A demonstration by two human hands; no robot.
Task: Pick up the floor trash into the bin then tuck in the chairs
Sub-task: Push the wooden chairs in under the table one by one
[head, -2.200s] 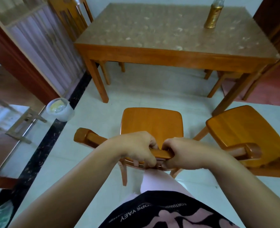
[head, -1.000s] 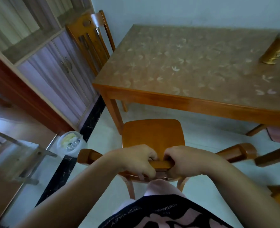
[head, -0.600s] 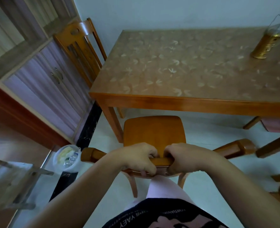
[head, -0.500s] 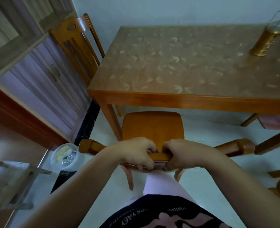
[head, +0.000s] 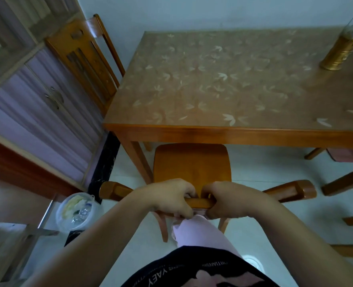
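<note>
Viewed from above: a wooden table [head: 233,90] with a leaf-patterned top is shown against the far wall. A wooden chair [head: 192,164] is set at its near side, beside the left front leg, the seat's front edge meeting the table's edge in this view. A second chair [head: 84,59] is seen at the table's left side. The near chair's top rail is clasped at its middle by the left grip [head: 171,195] and right grip [head: 227,199], side by side, fingers curled fully round it. A white bin [head: 64,221] holding trash is placed on the floor, left of the chair. A gold bottle [head: 341,50] is stood far right on the table.
</note>
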